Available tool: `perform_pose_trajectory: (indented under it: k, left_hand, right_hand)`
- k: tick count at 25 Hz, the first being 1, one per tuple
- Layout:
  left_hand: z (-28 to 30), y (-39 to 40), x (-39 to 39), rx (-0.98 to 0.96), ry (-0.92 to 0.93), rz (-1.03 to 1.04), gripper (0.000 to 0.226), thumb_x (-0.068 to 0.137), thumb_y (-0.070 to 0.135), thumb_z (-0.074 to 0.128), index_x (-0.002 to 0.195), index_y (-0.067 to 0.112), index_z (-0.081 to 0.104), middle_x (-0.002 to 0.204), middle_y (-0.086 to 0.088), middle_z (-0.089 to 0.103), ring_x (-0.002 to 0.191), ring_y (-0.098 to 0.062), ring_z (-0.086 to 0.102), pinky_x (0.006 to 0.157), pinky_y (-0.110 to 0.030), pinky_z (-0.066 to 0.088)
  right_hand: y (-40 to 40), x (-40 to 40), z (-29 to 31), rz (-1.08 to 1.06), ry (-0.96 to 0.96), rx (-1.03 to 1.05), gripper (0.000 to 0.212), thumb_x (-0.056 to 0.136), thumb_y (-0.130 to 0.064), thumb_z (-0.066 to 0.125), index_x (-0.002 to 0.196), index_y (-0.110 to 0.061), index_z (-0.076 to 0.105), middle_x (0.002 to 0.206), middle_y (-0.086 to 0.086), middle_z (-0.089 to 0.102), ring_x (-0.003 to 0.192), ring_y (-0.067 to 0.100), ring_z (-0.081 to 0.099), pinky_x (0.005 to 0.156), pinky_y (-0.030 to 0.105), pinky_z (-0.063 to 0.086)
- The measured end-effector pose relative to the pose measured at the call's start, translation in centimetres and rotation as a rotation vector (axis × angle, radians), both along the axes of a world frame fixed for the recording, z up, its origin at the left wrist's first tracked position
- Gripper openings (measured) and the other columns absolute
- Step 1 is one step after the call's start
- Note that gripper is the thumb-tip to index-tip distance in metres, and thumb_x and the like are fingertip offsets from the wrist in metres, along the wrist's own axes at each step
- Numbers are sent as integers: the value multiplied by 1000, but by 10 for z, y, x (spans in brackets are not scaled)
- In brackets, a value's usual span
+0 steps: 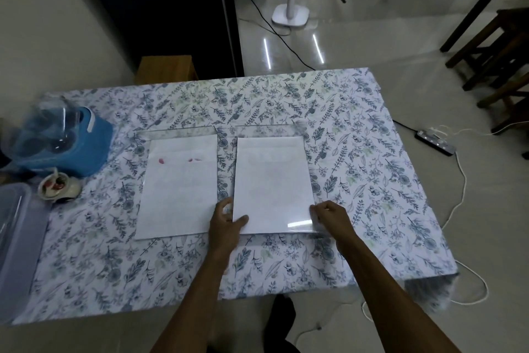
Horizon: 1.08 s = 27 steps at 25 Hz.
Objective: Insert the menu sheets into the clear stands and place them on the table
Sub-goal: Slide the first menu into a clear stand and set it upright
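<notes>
**Two Sheets in Clear Stands, Lying Flat**

Where the floral cloth covers the table (372, 181), we see two white rectangular menu sheets lying flat, side by side and slightly apart, near the middle of the top. Left sheet (179, 186) carries small red marks near its far end; right sheet (272, 181) looks almost blank. Each lies within a glossy transparent stand, whose clear edge projects past the sheet's far end: left stand (177, 133), right stand (269, 130).

Our left hand (226, 224) grips the near left corner of the right stand, thumb on top, fingers curled under the edge (a pinch). Our right hand (329, 216) closes its fingertips on the near right corner, where the plastic shows a bright glare.

At the table's left edge stand a blue container with a clear rounded top (63, 141), a small white dish (58, 186) and a translucent plastic box (14, 238).
</notes>
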<state>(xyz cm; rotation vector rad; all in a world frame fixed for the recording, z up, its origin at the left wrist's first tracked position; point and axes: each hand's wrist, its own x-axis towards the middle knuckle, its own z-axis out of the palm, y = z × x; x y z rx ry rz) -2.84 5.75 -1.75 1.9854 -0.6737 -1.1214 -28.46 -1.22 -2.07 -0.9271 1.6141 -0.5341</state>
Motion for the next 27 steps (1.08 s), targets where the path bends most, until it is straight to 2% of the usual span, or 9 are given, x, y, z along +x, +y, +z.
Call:
perform_pose_trajectory:
  k: [1,4,6,8,13,16,18,23,27]
  left_hand:
    - [4,0,3,-4,-9,-39,45,86,6,75,126,23,61,111,-3,66,84,-10,65,64,-20,51]
    - [16,0,11,-18,-17,-119,34,88,10,75,121,19,70,123,-10,69,110,-23,66,81,-28,53]
    - [31,0,16,-45,-7,-142,33,89,11,74,122,15,71,124,-10,69,110,-19,63,81,-26,52]
    - [46,1,22,-84,6,-157,32,90,15,75,121,14,71,124,-8,69,105,-16,63,80,-28,55]
    - [76,12,34,-142,17,-185,26,90,23,75,115,16,75,123,-7,71,101,-15,67,95,-40,57]
    - [93,26,41,-197,27,-188,15,92,30,72,104,23,76,111,-3,75,96,-21,73,89,-40,59]
    - [102,35,45,-222,40,-185,9,91,34,71,92,26,75,98,0,77,93,-22,74,81,-37,57]
    - [121,46,47,-268,-38,-203,39,90,52,67,87,15,78,82,-2,77,85,-20,73,80,-34,54]
    - [141,31,49,-305,-79,-241,55,86,69,60,83,17,77,80,1,77,81,-16,73,79,-34,56]
  right_hand:
    - [1,2,7,-8,7,-18,5,86,-21,66,86,-15,65,91,2,69,81,20,62,76,33,49]
    - [6,8,28,-3,-7,-144,24,91,-17,61,112,-29,62,104,-7,67,85,18,65,72,34,53]
    - [9,11,40,8,0,-215,27,91,-17,59,109,-36,65,103,-2,71,83,20,66,69,34,53]
    - [16,15,53,-13,-4,-250,21,91,-19,60,101,-33,70,99,5,74,78,19,65,64,31,51]
    - [38,29,85,-132,-8,-276,12,91,-25,66,95,-24,77,103,-2,74,88,16,66,61,24,49]
    - [54,37,94,-195,-31,-294,13,88,-29,68,93,-22,78,103,-1,73,99,24,66,73,33,50]
    - [64,42,103,-219,-67,-303,13,86,-29,70,89,-20,79,99,3,75,95,27,68,75,36,49]
    - [77,50,131,-252,-97,-313,38,96,-45,59,99,-12,78,99,6,76,91,21,69,81,39,52]
    - [62,53,151,-243,-99,-346,53,91,-62,58,101,-14,78,97,7,77,94,22,70,84,41,53]
